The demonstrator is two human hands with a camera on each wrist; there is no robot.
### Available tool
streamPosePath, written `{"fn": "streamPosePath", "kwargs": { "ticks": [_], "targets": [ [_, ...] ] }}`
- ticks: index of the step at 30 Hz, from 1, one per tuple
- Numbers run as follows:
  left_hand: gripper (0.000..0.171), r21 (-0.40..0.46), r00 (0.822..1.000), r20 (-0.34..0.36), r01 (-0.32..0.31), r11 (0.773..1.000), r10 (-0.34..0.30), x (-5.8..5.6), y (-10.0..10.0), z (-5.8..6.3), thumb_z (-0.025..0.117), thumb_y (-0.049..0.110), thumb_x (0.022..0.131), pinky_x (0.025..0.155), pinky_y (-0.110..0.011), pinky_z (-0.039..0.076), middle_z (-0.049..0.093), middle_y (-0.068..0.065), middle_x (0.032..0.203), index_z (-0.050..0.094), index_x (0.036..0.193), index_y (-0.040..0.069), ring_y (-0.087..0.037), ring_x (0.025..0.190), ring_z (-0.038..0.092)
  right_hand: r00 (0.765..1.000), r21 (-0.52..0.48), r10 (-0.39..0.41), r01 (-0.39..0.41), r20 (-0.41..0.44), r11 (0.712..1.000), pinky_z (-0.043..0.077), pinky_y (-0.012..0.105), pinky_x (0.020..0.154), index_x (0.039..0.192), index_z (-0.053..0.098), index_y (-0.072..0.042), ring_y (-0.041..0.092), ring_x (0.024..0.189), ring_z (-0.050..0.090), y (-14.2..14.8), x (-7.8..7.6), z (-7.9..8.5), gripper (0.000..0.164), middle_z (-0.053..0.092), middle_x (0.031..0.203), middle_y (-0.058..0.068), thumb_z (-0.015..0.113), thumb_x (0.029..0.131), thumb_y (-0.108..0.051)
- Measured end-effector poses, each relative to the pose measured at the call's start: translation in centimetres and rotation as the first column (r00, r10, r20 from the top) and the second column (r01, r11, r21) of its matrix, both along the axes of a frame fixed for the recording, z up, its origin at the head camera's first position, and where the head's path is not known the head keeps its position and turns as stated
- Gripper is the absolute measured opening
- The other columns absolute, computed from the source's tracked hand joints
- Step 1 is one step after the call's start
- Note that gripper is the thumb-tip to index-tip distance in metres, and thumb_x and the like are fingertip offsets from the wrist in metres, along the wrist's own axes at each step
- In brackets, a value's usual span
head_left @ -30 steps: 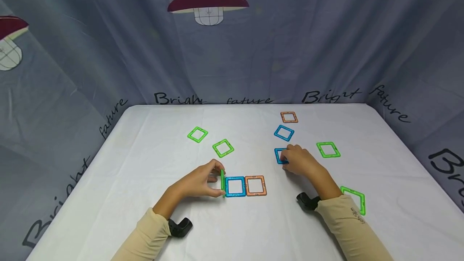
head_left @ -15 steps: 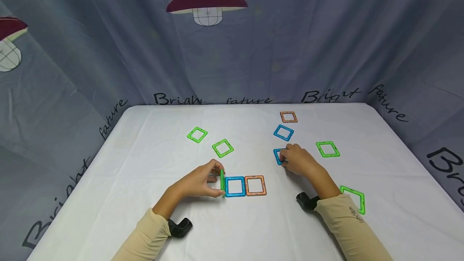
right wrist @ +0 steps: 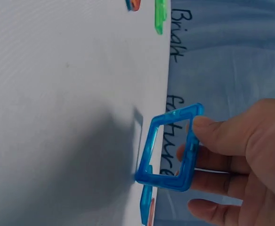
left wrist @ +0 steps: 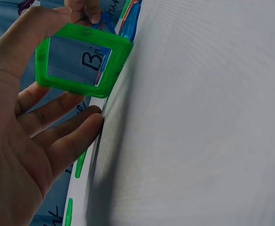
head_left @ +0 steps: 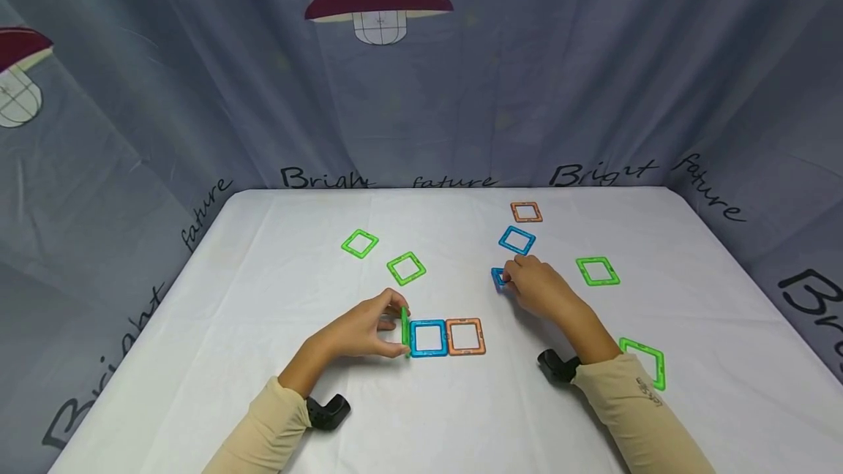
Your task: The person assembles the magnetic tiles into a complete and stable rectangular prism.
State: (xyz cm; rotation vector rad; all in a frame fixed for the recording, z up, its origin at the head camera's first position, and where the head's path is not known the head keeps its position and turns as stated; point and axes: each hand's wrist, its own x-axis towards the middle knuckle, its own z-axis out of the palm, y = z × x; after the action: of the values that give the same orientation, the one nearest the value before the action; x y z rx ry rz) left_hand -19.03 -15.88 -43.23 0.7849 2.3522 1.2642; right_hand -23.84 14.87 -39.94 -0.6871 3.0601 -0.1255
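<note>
My left hand (head_left: 365,326) holds a green square magnetic tile (left wrist: 83,31) upright on its edge, gripped between thumb and fingers. Right beside it lies a flat blue tile (head_left: 428,339), joined edge to edge with an orange tile (head_left: 465,337). Farther back on the right, my right hand (head_left: 541,287) pinches another blue square tile (right wrist: 187,162) between thumb and fingers. That tile is tilted up from the cloth, its shadow falling on the white surface in the right wrist view. The fingers hide part of it in the head view.
Two green tiles, one farther left (head_left: 359,243) and one nearer (head_left: 406,268), lie behind my left hand. Beyond my right hand are a blue tile (head_left: 516,240) and an orange tile (head_left: 526,212). More green tiles (head_left: 598,271) lie to the right, one partly under the right sleeve (head_left: 642,401).
The blue tile in my right hand has tipped up from lying flat and shifted slightly left. My left hand and the upright green tile have stayed still.
</note>
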Motion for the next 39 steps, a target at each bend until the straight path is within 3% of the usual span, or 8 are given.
{"fn": "streamPosePath", "kwargs": {
  "ticks": [8,19,21,24,28,39],
  "targets": [
    [0.056,-0.002,1.0,-0.016,-0.001,1.0,0.001,-0.3,-0.2,0.2,0.076,0.023,0.075,0.092,-0.023,0.048,0.053,-0.007,0.117,0.041,0.116,0.011,-0.02,0.114,0.052,0.998,-0.031,0.009,-0.011,-0.068,0.999,0.051,0.039,0.076,0.094,0.06,-0.004,0.024,0.089,0.056,-0.5,0.2,1.0,0.01,0.059,0.088,0.007,0.063,0.085,-0.007],
    [0.056,-0.003,1.0,-0.002,-0.008,1.0,0.008,-0.1,-0.3,0.0,0.076,0.023,0.075,0.092,-0.023,0.048,0.053,-0.007,0.118,0.04,0.116,0.011,-0.02,0.114,0.052,0.985,-0.09,0.054,-0.07,-0.163,0.994,0.052,0.04,0.077,0.092,0.06,-0.001,0.026,0.09,0.059,-1.0,0.3,1.0,0.007,0.061,0.088,0.009,0.059,0.088,-0.007],
    [0.055,-0.003,1.0,0.01,-0.009,1.0,0.009,0.3,0.0,0.8,0.075,0.019,0.075,0.094,-0.027,0.048,0.052,-0.01,0.119,0.04,0.117,0.008,-0.022,0.115,0.052,0.985,-0.098,0.057,-0.074,-0.165,0.992,0.052,0.039,0.077,0.092,0.06,-0.002,0.025,0.088,0.058,-1.2,0.2,1.0,0.007,0.061,0.088,0.009,0.059,0.088,-0.008],
    [0.055,-0.002,1.0,0.019,-0.009,1.0,0.009,0.3,0.0,0.8,0.075,0.02,0.075,0.094,-0.026,0.048,0.052,-0.01,0.12,0.04,0.117,0.008,-0.022,0.116,0.051,0.985,-0.112,0.064,-0.082,-0.16,0.99,0.052,0.037,0.076,0.092,0.06,-0.001,0.024,0.086,0.058,-1.6,0.2,1.2,0.008,0.061,0.087,0.008,0.058,0.088,-0.008],
    [0.055,-0.007,1.0,0.021,-0.011,1.0,0.012,-0.1,-0.1,-0.1,0.076,0.022,0.075,0.093,-0.023,0.048,0.051,-0.008,0.12,0.041,0.115,0.01,-0.02,0.116,0.051,0.986,-0.115,0.069,-0.087,-0.15,0.99,0.052,0.036,0.078,0.092,0.061,-0.002,0.022,0.084,0.057,-2.5,0.1,1.5,0.008,0.06,0.085,0.007,0.058,0.089,-0.009],
    [0.053,-0.01,0.999,0.027,-0.021,1.0,0.022,-0.1,-0.1,0.0,0.076,0.023,0.074,0.092,-0.023,0.048,0.05,-0.01,0.122,0.041,0.112,0.01,-0.021,0.115,0.052,0.991,-0.1,0.066,-0.078,-0.117,0.992,0.051,0.033,0.08,0.095,0.062,-0.004,0.02,0.084,0.055,-5.0,0.0,2.1,0.01,0.061,0.087,0.006,0.058,0.089,-0.011]
  ]
}}
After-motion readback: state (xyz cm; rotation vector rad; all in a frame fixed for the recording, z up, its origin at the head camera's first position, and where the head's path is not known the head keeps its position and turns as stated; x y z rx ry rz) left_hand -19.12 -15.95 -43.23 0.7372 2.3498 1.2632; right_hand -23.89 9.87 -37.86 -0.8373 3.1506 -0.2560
